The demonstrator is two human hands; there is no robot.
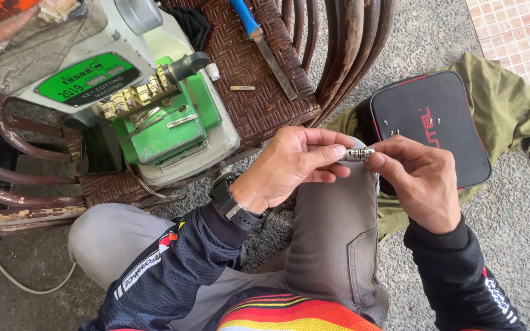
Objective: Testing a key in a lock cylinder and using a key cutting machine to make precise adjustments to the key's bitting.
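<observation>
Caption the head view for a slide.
Both hands, left hand and right hand, pinch a small metal cylinder above the knee.

Key-cutting machine (154, 104) and file (265, 46) on the wicker chair (259, 104), left of the case (430, 129) on a cloth (510, 110).

Grey pebbled concrete floor (522, 202) fills most of the ground, with a patch of pinkish square tiles (516, 30) at the top right corner. A worn brown woven rattan chair (259, 92) with curved, peeling wooden arms (351, 43) stands at upper left, carrying a green and white key-cutting machine (167, 122), a blue-handled file (265, 46) and a small brass piece (241, 87). An olive green cloth (504, 104) lies on the floor under a black zipped case (430, 129); a white cable (26, 282) runs along the lower left, flat daylight throughout.
</observation>
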